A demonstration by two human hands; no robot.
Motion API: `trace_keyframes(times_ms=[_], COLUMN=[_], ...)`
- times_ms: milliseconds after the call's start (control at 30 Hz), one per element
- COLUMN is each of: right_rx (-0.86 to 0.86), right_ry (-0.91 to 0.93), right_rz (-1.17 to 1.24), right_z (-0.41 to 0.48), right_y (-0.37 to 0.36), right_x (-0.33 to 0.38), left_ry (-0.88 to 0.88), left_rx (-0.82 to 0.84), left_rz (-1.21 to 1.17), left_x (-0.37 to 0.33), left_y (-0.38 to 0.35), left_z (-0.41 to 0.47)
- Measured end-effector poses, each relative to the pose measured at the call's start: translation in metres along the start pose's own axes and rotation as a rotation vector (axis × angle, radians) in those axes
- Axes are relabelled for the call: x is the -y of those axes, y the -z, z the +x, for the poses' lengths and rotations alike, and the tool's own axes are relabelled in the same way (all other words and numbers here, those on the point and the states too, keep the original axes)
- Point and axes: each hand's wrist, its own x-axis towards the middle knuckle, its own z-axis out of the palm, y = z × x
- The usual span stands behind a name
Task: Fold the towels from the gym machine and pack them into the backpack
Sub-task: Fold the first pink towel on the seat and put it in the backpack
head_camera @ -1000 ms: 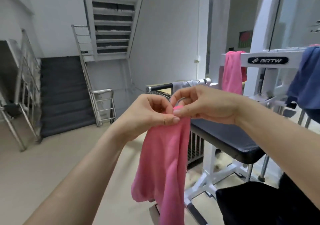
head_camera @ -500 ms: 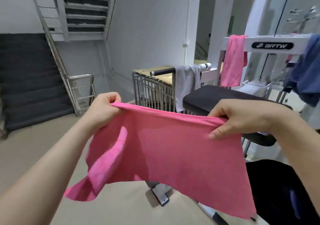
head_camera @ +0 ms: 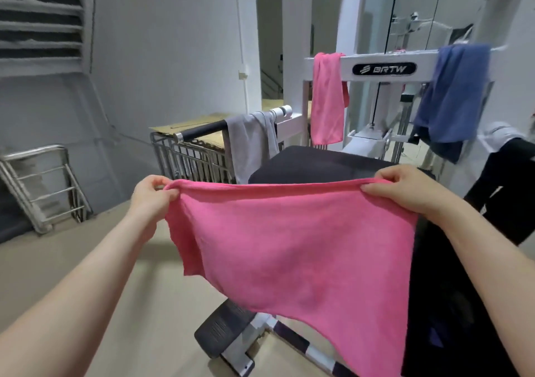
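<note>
Only one readable text: "BRTW", in pale capital letters, slightly slanted, with a small striped logo mark just left of the letters. Printed on a black oval badge (head_camera: 384, 69) with a light rim. Badge fixed flat on the front face of the white crossbar (head_camera: 425, 66) of the gym machine (head_camera: 351, 23), between the hanging pink towel (head_camera: 327, 101) at the left end and the hanging blue towel (head_camera: 451, 92) at the right end. Letters upright, sharp enough to read, covered by neither towel.

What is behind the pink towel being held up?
Above the held pink towel shows the black seat pad; below it, the machine's floor foot. Whatever lies between them is covered.
</note>
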Motion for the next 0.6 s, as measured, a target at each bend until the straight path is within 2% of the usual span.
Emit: trace_keyframes(times_ms=[100, 200, 400, 500, 600], right_rx=[-0.001, 0.062, 0.007, -0.055, -0.066], right_ry=[-0.030, -0.100, -0.066, -0.166, -0.299], right_rz=[-0.153, -0.200, -0.665, -0.857, -0.924], right_z=[0.041, 0.080, 0.151, 0.172, 0.190], right_y=[0.018, 0.031, 0.042, 0.047, 0.045], right_x=[-0.027, -0.050, -0.091, -0.100, -0.101], left_ry=[-0.046, -0.154, -0.371, -0.463, -0.464], left_rx=[-0.106, -0.177, -0.069, -0.028, -0.006], left_rz=[0.061, 0.146, 0.288, 0.357, 0.345], left_x=[-0.005, -0.017, -0.030, -0.029, -0.026], left_y=[-0.050, -0.099, -0.174, -0.202, -0.230], left_z=[0.040, 0.070, 0.122, 0.150, 0.179])
